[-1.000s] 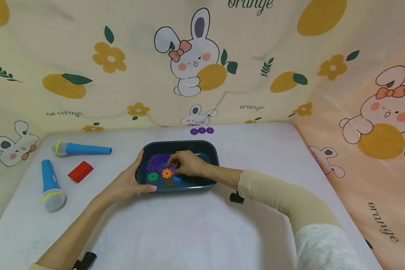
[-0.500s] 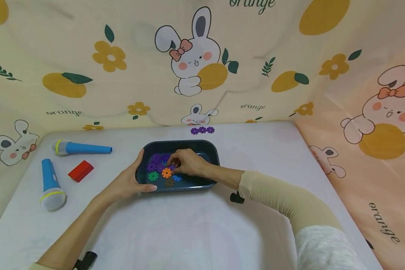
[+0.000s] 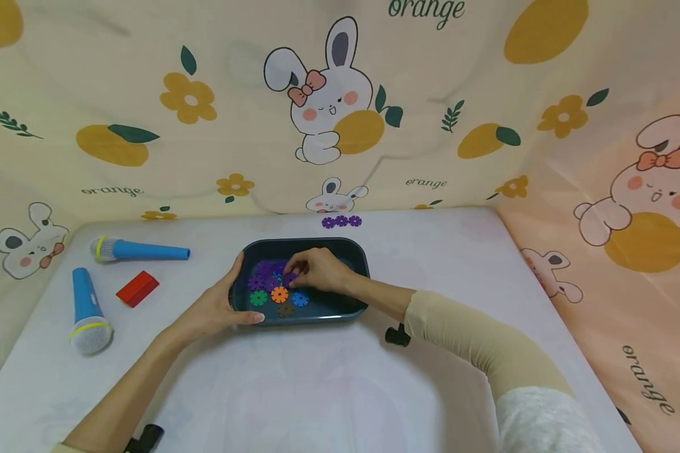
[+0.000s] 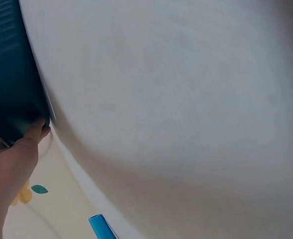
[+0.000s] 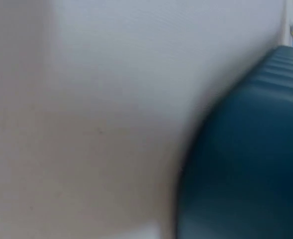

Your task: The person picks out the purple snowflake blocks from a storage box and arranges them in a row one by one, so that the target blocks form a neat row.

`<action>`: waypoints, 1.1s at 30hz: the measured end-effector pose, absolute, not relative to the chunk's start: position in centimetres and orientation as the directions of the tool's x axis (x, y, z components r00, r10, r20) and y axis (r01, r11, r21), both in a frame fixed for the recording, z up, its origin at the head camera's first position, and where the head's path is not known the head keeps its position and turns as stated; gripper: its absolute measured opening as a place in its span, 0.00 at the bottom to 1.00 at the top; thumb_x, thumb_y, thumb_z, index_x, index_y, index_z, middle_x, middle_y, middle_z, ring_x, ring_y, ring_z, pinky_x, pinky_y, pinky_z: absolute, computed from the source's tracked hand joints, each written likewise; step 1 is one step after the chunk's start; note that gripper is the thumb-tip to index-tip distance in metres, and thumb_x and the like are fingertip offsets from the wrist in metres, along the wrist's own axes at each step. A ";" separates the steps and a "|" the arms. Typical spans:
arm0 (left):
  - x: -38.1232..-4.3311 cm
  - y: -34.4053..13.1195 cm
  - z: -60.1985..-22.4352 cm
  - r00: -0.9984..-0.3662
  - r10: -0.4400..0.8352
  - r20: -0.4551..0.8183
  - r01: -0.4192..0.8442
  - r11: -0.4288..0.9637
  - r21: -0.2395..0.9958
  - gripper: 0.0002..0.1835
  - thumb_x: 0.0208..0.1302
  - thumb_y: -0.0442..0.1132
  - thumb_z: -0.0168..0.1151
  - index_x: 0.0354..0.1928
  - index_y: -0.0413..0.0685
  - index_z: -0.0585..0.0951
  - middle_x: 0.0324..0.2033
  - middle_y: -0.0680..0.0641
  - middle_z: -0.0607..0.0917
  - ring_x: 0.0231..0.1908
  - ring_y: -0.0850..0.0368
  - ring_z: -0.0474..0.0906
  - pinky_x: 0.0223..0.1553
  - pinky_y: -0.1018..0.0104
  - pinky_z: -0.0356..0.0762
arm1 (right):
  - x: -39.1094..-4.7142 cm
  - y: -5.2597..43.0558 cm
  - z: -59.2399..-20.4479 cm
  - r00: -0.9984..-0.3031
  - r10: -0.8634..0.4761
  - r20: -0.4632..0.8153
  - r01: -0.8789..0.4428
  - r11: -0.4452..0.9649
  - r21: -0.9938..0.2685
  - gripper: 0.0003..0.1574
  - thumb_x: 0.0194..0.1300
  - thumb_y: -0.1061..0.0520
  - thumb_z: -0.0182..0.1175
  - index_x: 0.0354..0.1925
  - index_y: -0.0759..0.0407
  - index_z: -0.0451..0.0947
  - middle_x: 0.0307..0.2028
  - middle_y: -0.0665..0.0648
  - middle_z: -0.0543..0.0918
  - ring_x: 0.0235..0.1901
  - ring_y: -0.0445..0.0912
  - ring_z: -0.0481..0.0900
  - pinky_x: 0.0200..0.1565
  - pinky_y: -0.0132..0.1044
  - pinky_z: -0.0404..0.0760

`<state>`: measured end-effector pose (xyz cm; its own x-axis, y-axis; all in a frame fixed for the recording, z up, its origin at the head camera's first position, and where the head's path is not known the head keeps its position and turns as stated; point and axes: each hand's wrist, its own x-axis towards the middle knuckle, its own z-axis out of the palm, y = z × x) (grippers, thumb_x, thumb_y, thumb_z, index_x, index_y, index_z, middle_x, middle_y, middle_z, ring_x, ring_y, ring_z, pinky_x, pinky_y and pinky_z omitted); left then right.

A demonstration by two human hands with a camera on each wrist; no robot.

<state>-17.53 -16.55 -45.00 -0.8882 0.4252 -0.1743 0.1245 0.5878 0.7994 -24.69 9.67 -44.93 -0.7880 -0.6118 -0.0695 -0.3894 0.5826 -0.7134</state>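
Observation:
In the head view, a dark blue-green tray (image 3: 334, 313) stands on the table. My left hand (image 3: 212, 308) grips its left end, thumb along the front rim and fingers at the outer side; the left wrist view shows this hand (image 4: 17, 164) against the tray wall (image 4: 17, 79). Over the tray's middle, my right hand (image 3: 320, 270) pinches a purple snowflake disc (image 3: 289, 279), partly hidden by the fingertips. Overlapping purple discs (image 3: 260, 280) lie just left of it. Nearer the front are a green disc (image 3: 258, 298), an orange disc (image 3: 279, 294), a blue disc (image 3: 300, 299) and a brown disc (image 3: 286, 309).
Behind the tray lies a row of joined purple discs (image 3: 342, 221). Two blue toy microphones (image 3: 150, 250) and a red block (image 3: 138, 289) are on the left side of the white table (image 3: 328, 384). A patterned cloth (image 3: 232, 126) hangs behind.
My right hand has lifted slightly and drawn back from the front discs, so the blue disc shows whole. My left hand keeps its grip on the tray.

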 end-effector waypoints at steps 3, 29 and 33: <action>-17.6 -16.6 -45.0 -0.888 0.426 -0.173 0.123 0.582 0.804 0.70 0.52 0.56 0.76 0.79 0.54 0.30 0.76 0.31 0.45 0.72 0.26 0.45 0.67 0.30 0.49 | -25.0 10.0 -44.5 -0.812 -0.580 -0.065 -0.353 0.578 -0.736 0.14 0.61 0.56 0.72 0.45 0.54 0.86 0.33 0.46 0.86 0.31 0.36 0.82 0.34 0.28 0.80; -17.4 -16.4 -44.9 -0.897 0.402 -0.186 0.098 0.589 0.802 0.70 0.52 0.54 0.77 0.78 0.56 0.30 0.77 0.33 0.44 0.73 0.28 0.45 0.67 0.29 0.48 | -28.2 16.6 -41.4 -0.929 -0.368 0.037 -0.228 0.490 -0.842 0.19 0.62 0.57 0.71 0.52 0.57 0.85 0.41 0.56 0.88 0.38 0.46 0.85 0.42 0.33 0.84; -17.5 -16.4 -44.8 -0.897 0.401 -0.187 0.096 0.590 0.802 0.70 0.52 0.53 0.77 0.78 0.56 0.30 0.77 0.33 0.44 0.73 0.28 0.45 0.67 0.29 0.48 | -29.0 18.0 -41.7 -0.946 -0.320 0.054 -0.205 0.459 -0.865 0.19 0.62 0.60 0.70 0.52 0.59 0.85 0.42 0.58 0.87 0.37 0.47 0.85 0.42 0.33 0.84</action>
<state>-17.47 -16.39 -44.85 -0.8969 0.4006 -0.1874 0.0961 0.5901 0.8016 -29.05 17.98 -41.70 -0.9459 -0.3197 0.0545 -0.2048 0.4586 -0.8647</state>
